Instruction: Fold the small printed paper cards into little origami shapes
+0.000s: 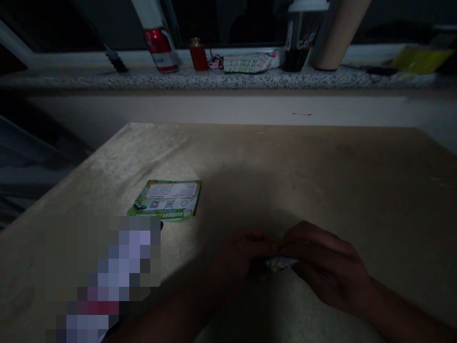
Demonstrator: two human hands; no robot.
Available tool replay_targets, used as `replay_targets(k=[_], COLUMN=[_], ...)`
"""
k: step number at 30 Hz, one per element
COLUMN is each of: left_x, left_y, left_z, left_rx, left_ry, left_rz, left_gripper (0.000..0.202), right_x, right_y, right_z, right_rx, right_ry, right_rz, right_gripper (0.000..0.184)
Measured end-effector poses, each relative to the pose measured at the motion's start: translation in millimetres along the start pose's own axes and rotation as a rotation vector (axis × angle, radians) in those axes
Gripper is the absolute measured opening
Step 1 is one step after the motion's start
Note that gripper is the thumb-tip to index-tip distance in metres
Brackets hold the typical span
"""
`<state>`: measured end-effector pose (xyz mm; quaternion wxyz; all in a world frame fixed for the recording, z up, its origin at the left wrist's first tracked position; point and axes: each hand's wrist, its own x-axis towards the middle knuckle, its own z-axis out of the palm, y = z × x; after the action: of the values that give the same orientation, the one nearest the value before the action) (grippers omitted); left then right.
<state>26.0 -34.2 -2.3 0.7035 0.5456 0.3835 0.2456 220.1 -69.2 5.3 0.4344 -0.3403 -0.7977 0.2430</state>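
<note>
Pale and crumpled-looking, a small wrapper point(282, 263) is sitting between the two hands, low in the view and just above the near part of the table point(321, 166). The left hand point(243, 255) is coming in from the lower middle, its fingers curled together and its fingertips closing on the left end of the wrapper. The right hand point(328, 267) is reaching in from the lower right corner, its fingers bent and bunched, with thumb and forefinger pinching the top and right edge of the same wrapper. The fingertips of both hands are meeting just over it. Deep shadow is covering both hands, so it is hard to tell whether the wrapper is touching the table or hanging slightly above it.

The table is showing a tan, matt top, lit brighter on the left side. A green printed card point(167, 199) is lying flat there, well apart from the hands, to their upper left. Just below the card a blurred-out patch is hiding whatever is lying at the near left.

Beyond the far edge of the table a speckled stone sill point(214, 80) is running across the view. A red can point(162, 50) is standing on it, with a small red lighter point(198, 55) just beside it, then a flat printed packet point(250, 62), a dark cup point(300, 43) and a cardboard tube point(339, 33) leaning close to the cup.
</note>
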Motion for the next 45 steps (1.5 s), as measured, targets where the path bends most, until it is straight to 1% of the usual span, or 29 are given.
replay_targets(k=[2,3,4,5,6,7,8,9,10,12,14,16,18,20,23,26,29,31,33,34,35,37,40,41,43,45], left_x=[0.0,-0.8,-2.1,-3.8,-5.9,-7.9,-9.8,-11.3,-12.5,-13.7,-14.2,-14.3,-14.2,-13.9,-12.8,-11.1,-9.3,-7.9,-6.0,-5.0,-3.9,-2.0,-1.0,-1.3,-3.1,-6.2], left_y=[2.3,4.7,8.0,11.8,15.9,19.8,23.0,25.1,25.9,24.1,19.6,15.3,12.8,11.6,10.1,10.0,14.3,17.9,19.8,19.9,19.5,17.6,14.9,14.7,16.1,19.8], left_z=[-3.0,-5.1,-7.5,-10.3,-13.0,-15.7,-17.9,-19.5,-20.4,-20.0,-17.4,-13.9,-10.3,-7.3,-5.4,-7.8,-13.7,-17.5,-19.2,-19.0,-18.1,-15.3,-12.6,-12.8,-15.0,-18.4], left_rx=[-0.046,-0.052,0.011,0.116,0.218,0.319,0.413,0.499,0.574,0.666,0.696,0.674,0.614,0.525,0.367,0.267,0.260,0.255,0.189,0.135,0.072,-0.059,-0.168,-0.179,-0.152,-0.038], left_ry=[-0.031,-0.021,0.021,0.065,0.114,0.128,0.081,0.012,-0.010,-0.019,0.019,0.082,0.143,0.181,0.174,0.117,0.032,-0.064,-0.126,-0.135,-0.127,-0.070,-0.004,-0.011,-0.088,-0.169], left_rz=[-0.091,-0.116,-0.100,-0.030,0.077,0.192,0.292,0.357,0.413,0.440,0.446,0.446,0.426,0.373,0.258,0.156,0.073,0.018,-0.028,-0.063,-0.105,-0.203,-0.304,-0.313,-0.284,-0.160], left_gripper=[0.029,0.031,0.033,0.035,0.034,0.031,0.027,0.021,0.018,0.017,0.021,0.025,0.029,0.032,0.036,0.037,0.035,0.036,0.035,0.033,0.031,0.025,0.021,0.022,0.027,0.032], right_x=[-1.9,-2.6,-3.1,-3.2,-2.9,-2.3,-1.5,-0.7,0.0,0.8,0.6,-0.2,-1.1,-1.8,-2.1,-1.7,-1.4,-1.8,-2.8,-3.4,-4.0,-4.8,-4.8,-4.6,-4.2,-3.9], right_y=[-0.4,0.0,0.6,1.2,1.6,1.7,1.4,0.8,-0.1,-1.9,-3.5,-4.4,-4.9,-5.1,-5.1,-4.5,-3.1,-1.9,-0.3,0.5,1.3,2.5,3.8,4.2,5.5,7.6], right_z=[0.6,0.9,1.0,1.1,1.1,1.1,1.1,1.3,1.6,2.8,4.7,7.1,9.4,10.8,10.4,7.6,4.5,3.1,2.6,2.6,2.8,3.4,3.6,3.4,2.7,1.9], right_rx=[0.030,0.036,0.040,0.044,0.051,0.059,0.068,0.077,0.087,0.121,0.175,0.226,0.250,0.265,0.309,0.338,0.364,0.402,0.438,0.456,0.476,0.514,0.554,0.571,0.628,0.715], right_ry=[0.002,0.002,0.000,-0.008,-0.021,-0.041,-0.061,-0.080,-0.097,-0.124,-0.132,-0.126,-0.130,-0.151,-0.171,-0.190,-0.214,-0.233,-0.252,-0.258,-0.258,-0.252,-0.239,-0.237,-0.223,-0.195], right_rz=[0.092,0.147,0.197,0.241,0.277,0.308,0.332,0.355,0.381,0.447,0.520,0.569,0.581,0.571,0.548,0.541,0.529,0.515,0.523,0.535,0.548,0.583,0.628,0.642,0.670,0.711], right_gripper=[0.028,0.026,0.023,0.020,0.017,0.015,0.012,0.010,0.010,0.012,0.015,0.020,0.026,0.028,0.032,0.035,0.036,0.036,0.036,0.036,0.037,0.038,0.038,0.038,0.038,0.036])
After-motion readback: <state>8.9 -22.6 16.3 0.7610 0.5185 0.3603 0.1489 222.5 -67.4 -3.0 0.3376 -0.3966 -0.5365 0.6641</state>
